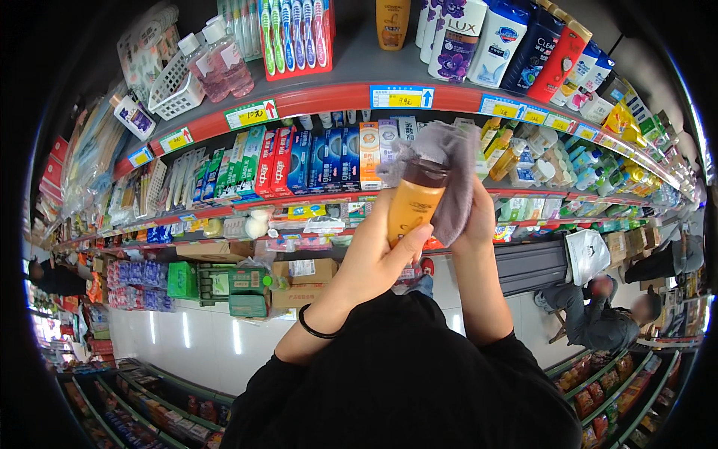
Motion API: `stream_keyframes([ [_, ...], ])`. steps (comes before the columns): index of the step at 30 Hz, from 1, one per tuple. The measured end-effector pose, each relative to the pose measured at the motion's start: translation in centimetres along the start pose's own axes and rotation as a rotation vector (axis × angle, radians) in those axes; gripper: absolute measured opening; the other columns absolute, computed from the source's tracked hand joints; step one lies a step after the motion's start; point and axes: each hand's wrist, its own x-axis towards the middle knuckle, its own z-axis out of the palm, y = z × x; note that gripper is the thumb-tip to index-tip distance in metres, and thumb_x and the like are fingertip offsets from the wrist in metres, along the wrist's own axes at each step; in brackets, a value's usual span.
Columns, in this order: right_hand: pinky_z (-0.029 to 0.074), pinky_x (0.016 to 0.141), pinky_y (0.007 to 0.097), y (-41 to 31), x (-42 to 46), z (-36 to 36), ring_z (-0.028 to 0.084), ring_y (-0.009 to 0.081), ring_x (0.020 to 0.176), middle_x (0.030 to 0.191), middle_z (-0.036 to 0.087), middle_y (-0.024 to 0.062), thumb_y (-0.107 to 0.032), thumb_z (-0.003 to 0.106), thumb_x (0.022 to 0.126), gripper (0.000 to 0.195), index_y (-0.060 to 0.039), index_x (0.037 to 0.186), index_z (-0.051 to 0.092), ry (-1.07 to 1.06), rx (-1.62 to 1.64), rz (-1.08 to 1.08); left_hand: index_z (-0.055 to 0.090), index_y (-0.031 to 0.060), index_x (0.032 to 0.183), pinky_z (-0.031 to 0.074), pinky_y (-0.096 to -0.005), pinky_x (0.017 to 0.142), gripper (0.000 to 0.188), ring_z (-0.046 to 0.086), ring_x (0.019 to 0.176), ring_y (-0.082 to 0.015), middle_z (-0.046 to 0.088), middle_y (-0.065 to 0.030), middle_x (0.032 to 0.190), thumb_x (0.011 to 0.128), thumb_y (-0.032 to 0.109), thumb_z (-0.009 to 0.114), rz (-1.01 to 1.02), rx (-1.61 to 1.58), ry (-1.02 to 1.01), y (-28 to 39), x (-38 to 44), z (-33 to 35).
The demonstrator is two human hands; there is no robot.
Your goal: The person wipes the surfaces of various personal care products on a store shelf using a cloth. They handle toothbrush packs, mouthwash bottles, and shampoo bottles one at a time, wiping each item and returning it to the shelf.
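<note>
My left hand (pixel 387 236) is wrapped around a golden-yellow plastic bottle (pixel 416 202) with a dark brown cap (pixel 427 172), tilted with the cap away from me. A greyish-mauve cloth (pixel 457 188) is draped behind the cap and along the bottle's right side. Gripping that cloth from the right is my right hand (pixel 477 221), its fingers mostly hidden behind the fabric. Both hands are in front of the middle shelf of toothpaste boxes (pixel 331 160). On the top shelf stands a similar golden bottle (pixel 391 25).
White Lux bottles (pixel 457 42) and other bottles line the upper shelf, beside a Colgate toothbrush pack (pixel 294 39). A small white basket (pixel 176 90) sits at its left. Cardboard boxes (pixel 303 280) stand on the floor. Several people are nearby, one seated person (pixel 594 317) at right.
</note>
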Motion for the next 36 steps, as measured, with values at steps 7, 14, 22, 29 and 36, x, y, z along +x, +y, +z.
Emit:
stream_keyframes([
  [7, 0.051, 0.105, 0.0355, 1.1, -2.1, 2.4, 0.061, 0.0173, 0.125, 0.139, 0.061, 0.0102, -0.01, 0.071, 0.1, 0.067, 0.0004, 0.156, 0.038, 0.082, -0.783, -0.09, 0.045, -0.0022, 0.138, 0.056, -0.0343, 0.07, 0.051, 0.071, 0.079, -0.0237, 0.069, -0.0184, 0.102, 0.099, 0.014, 0.072, 0.008, 0.379, 0.092, -0.2, 0.2, -0.6],
  [14, 0.055, 0.098, 0.0322, 1.7, -1.0, 2.5, 0.069, 0.0151, 0.107, 0.119, 0.073, 0.0075, -0.001, 0.078, 0.091, 0.047, 0.0008, 0.133, 0.06, 0.153, -0.618, -0.093, 0.041, -0.0014, 0.141, 0.058, -0.051, 0.079, 0.068, 0.071, 0.096, -0.0489, 0.068, -0.0306, 0.112, 0.086, 0.009, 0.079, 0.011, 0.882, 0.167, -0.8, -0.8, 0.4],
  [22, 0.056, 0.09, 0.0307, -0.3, -2.1, 1.1, 0.069, 0.0152, 0.105, 0.121, 0.071, 0.0095, -0.012, 0.074, 0.098, 0.045, 0.0027, 0.137, 0.058, 0.04, -0.48, 0.063, 0.051, -0.001, 0.129, 0.055, -0.0376, 0.062, 0.044, 0.068, 0.068, -0.0247, 0.067, -0.0127, 0.094, 0.094, 0.009, 0.076, -0.108, 0.191, 0.061, 1.3, -1.3, -0.3],
  [29, 0.053, 0.105, 0.047, 2.0, -2.2, -2.1, 0.066, 0.0287, 0.122, 0.143, 0.06, 0.0176, -0.031, 0.074, 0.096, 0.068, -0.0044, 0.151, 0.047, -0.082, -0.387, -0.115, 0.056, 0.0007, 0.111, 0.04, -0.0261, 0.047, 0.021, 0.054, 0.054, -0.0114, 0.058, -0.0049, 0.076, 0.099, 0.008, 0.071, -0.36, -0.532, -0.202, 2.7, -1.2, -0.6],
  [36, 0.042, 0.117, 0.058, 2.6, -0.5, -0.6, 0.063, 0.0334, 0.123, 0.143, 0.057, 0.0225, -0.046, 0.068, 0.094, 0.076, -0.0048, 0.153, 0.042, -0.324, -0.066, -0.047, 0.059, 0.0001, 0.111, 0.045, -0.0296, 0.052, 0.027, 0.06, 0.057, -0.0165, 0.064, -0.0074, 0.08, 0.104, 0.024, 0.069, -0.319, -0.608, -0.265, 0.8, -0.9, 0.0],
])
